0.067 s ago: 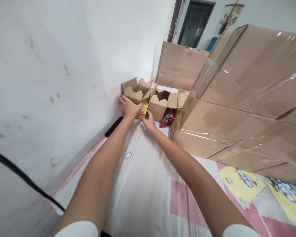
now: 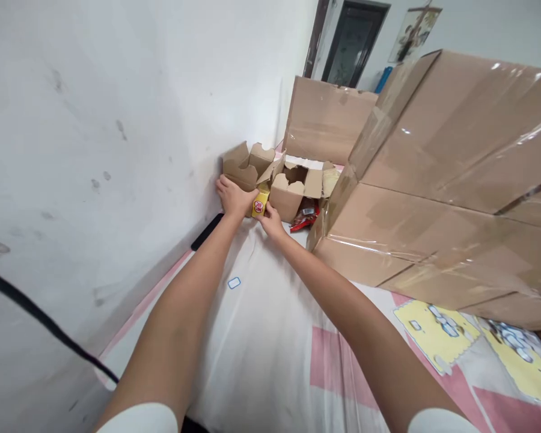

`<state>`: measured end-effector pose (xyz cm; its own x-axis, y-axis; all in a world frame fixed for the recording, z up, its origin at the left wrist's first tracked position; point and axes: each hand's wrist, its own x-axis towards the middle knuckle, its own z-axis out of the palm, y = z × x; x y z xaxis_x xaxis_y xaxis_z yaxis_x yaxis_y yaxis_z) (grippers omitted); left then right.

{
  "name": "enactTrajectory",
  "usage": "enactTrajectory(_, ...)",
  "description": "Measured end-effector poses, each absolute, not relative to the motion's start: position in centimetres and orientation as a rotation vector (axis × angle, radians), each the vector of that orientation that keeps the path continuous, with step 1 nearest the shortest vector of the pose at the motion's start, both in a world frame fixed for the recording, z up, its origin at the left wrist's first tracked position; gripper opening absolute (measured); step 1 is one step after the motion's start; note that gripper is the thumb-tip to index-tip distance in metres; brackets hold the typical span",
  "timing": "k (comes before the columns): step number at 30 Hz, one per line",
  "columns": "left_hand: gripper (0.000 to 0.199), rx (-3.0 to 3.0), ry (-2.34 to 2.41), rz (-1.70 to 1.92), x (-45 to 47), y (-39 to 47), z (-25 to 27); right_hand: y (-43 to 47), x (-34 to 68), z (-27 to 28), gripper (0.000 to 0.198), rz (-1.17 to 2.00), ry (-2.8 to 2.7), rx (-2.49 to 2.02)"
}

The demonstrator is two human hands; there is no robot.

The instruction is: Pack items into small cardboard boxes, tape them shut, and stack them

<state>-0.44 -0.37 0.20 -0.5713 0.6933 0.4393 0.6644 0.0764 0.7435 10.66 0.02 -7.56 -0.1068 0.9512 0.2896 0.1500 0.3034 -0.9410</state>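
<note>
A small open cardboard box stands against the wall, its flaps up. My left hand spans its front, fingers at the left corner and thumb beside a small yellow box with a red emblem. The fingers of my right hand press on the right side of that yellow box. It sits upright between the left cardboard box and a second open cardboard box. A red and brown packet lies by the second box. My left fingertips are partly hidden.
A large taped carton rises on the right. Another cardboard panel stands behind. A black object lies along the wall. A black cable crosses the lower left. The patterned sheet covers the surface.
The view has shifted very slightly. Both hands and the yellow box keep practically the same places.
</note>
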Motion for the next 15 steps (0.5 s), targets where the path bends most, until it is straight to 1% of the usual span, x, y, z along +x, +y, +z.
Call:
enactTrajectory(3,0.098,1.486,2.241,1.635,-0.9,-2.3,1.5,-2.0,10.9,-5.9,0.064,0.986,-1.489,-1.069)
enactTrajectory(6,0.099,1.508,2.213,1.74,-1.1,-6.1,3.8,-5.5,11.3,-3.6,0.062,0.998,-1.523,-0.989)
enactTrajectory(10,0.103,1.447,2.184,1.916,-1.2,-13.2,7.7,-11.4,11.8,0.0,0.058,0.963,-1.676,-0.869)
enactTrajectory(13,0.112,1.488,2.154,2.009,-1.2,-19.1,10.6,-16.3,12.4,3.3,0.061,0.951,-1.79,-0.79)
enactTrajectory(15,0.117,1.569,2.163,2.021,-1.0,-23.3,12.0,-19.9,13.3,5.4,0.055,0.848,-1.909,-0.759)
